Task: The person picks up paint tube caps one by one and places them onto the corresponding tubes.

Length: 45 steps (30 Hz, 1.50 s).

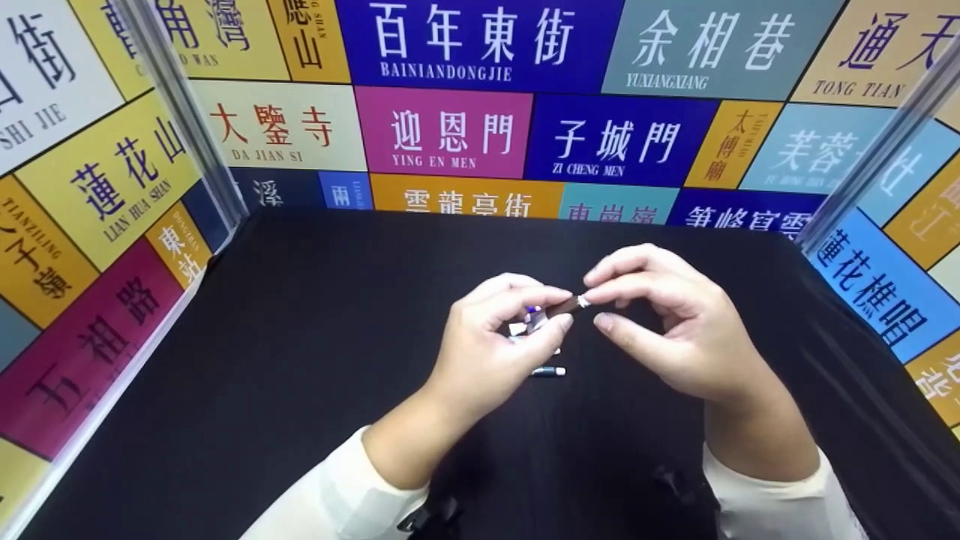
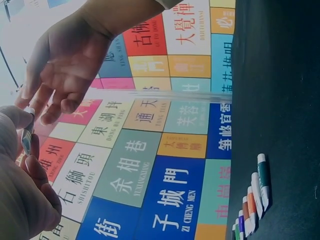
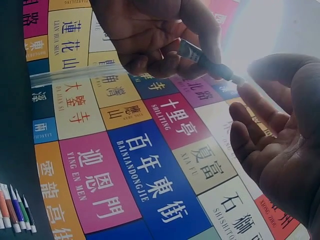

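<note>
A small dark brown paint tube (image 1: pixel 562 307) with a white cap (image 1: pixel 583 301) is held above the black table (image 1: pixel 300 360). My left hand (image 1: pixel 559 309) grips the tube's body between thumb and fingers. Fingertips of my right hand (image 1: pixel 594 301) pinch the white cap at the tube's right end. From the right wrist view, the tube (image 3: pixel 200 57) slants down from the left hand (image 3: pixel 150 35) to the right fingertips (image 3: pixel 245 92). Seen from the left wrist, the tube (image 2: pixel 27 135) stands between both hands, partly hidden.
Several more paint tubes (image 2: pixel 252 200) lie side by side on the table below the hands, also visible as tubes (image 1: pixel 551 370) and tubes (image 3: pixel 15 210). Colourful sign-printed walls (image 1: pixel 450 127) enclose the table at the back and both sides.
</note>
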Available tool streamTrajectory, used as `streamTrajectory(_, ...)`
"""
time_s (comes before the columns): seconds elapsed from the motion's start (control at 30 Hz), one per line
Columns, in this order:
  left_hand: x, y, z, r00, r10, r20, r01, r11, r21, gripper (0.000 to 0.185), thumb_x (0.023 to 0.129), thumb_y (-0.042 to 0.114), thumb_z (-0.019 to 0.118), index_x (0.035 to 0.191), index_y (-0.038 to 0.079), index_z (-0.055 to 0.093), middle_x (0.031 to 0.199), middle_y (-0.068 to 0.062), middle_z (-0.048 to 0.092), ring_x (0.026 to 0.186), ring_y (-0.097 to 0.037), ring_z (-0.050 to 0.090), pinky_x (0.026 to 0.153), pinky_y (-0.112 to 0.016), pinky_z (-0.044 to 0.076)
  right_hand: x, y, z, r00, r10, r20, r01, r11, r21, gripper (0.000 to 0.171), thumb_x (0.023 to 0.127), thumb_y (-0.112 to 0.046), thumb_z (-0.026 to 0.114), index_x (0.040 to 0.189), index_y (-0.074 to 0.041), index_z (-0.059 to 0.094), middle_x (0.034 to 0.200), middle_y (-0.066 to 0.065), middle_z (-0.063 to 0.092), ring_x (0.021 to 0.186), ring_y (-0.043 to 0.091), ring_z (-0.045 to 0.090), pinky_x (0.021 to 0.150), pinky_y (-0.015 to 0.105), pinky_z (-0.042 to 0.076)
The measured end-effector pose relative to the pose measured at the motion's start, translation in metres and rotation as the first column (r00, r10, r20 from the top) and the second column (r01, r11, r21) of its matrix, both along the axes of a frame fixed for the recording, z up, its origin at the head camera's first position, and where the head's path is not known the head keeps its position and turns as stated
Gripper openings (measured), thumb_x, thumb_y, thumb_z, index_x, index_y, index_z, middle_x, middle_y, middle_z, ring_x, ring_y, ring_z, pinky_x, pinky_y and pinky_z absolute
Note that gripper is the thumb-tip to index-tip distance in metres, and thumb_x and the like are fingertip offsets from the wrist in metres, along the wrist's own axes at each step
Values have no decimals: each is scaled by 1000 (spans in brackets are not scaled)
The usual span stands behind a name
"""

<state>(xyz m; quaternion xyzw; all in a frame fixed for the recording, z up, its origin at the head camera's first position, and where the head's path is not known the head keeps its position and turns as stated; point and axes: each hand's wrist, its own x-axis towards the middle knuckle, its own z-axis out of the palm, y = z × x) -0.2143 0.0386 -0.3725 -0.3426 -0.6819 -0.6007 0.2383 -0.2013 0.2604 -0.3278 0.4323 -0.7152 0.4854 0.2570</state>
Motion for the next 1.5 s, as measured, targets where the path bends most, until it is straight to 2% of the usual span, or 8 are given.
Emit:
streamTrajectory(0.13,0,0,-1,1000,-9,8,9,1000,4,18,92,16,85,110,16,85,103,1,79,92,-14,70,75,-26,61,-1,0,-1,1000,-22,-5,22,1000,20,34,77,24,76,102,2,81,103,16,71,99,19,66,87,20,57)
streamTrajectory(0.37,1,1,-2,1000,-26,8,26,1000,6,18,93,17,84,110,15,85,103,2,80,94,-14,70,77,-26,61,-1,1,1,989,-149,-20,150,984,99,32,81,14,81,105,-6,83,94,6,74,84,13,62,71,19,50)
streamTrajectory(0.57,0,2,-4,1000,-23,20,23,1000,-4,17,93,18,84,110,17,85,104,3,79,94,-15,70,77,-26,61,-3,1,0,979,-202,21,198,971,138,25,85,7,82,100,-13,84,89,0,74,75,7,59,62,22,45)
streamTrajectory(0.8,1,3,-4,999,-23,30,23,1000,-4,17,93,18,84,110,16,85,104,2,79,96,-11,70,79,-27,61,-3,1,-1,975,-214,66,204,970,130,22,86,6,82,99,-13,83,89,0,76,73,7,60,63,19,47)
streamTrajectory(0.97,0,4,-4,999,-24,44,23,1000,15,18,93,17,85,110,15,85,104,2,79,93,-11,70,76,-26,61,-2,1,-1,981,-160,105,151,984,92,36,82,11,82,114,-7,80,99,3,75,79,10,64,66,18,52)
streamTrajectory(1.1,-1,4,-3,999,-17,51,16,1000,27,19,92,16,85,111,15,85,103,2,79,86,-11,67,71,-25,58,-3,1,0,989,-133,61,128,988,83,46,80,15,82,123,-1,77,111,10,74,83,12,63,71,18,53)
streamTrajectory(1.27,-1,3,-3,999,-20,50,19,999,27,19,94,16,84,112,15,84,105,2,79,84,-11,66,72,-26,59,-4,0,0,986,-167,-6,166,980,106,38,83,14,80,117,-5,81,107,8,75,88,12,64,74,18,52)
streamTrajectory(1.5,-1,3,-4,998,-37,51,36,999,22,21,94,19,84,114,14,83,107,2,78,86,-11,65,75,-28,60,-4,0,-1,978,-209,-13,209,969,130,30,86,11,81,108,-9,83,99,5,78,90,9,67,74,16,52)
